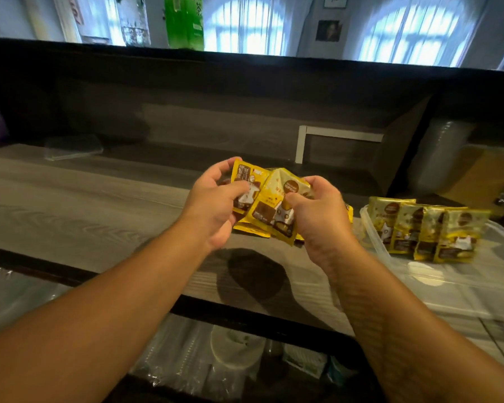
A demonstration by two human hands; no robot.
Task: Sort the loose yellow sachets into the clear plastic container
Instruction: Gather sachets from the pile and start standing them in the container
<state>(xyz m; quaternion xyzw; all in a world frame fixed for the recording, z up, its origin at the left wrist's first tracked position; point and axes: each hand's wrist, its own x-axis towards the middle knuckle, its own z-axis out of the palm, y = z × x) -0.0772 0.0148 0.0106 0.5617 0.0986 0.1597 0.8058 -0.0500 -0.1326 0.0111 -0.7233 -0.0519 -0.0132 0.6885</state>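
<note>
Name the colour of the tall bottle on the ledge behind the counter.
Bright green bottle with a label, seen in the head view.

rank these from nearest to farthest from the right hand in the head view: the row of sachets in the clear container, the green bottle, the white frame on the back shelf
From the right hand:
1. Row of sachets, standing in the clear container, just to its right.
2. White frame, on the back shelf, behind and slightly right.
3. Green bottle, far back on the upper ledge, to the left.
</note>
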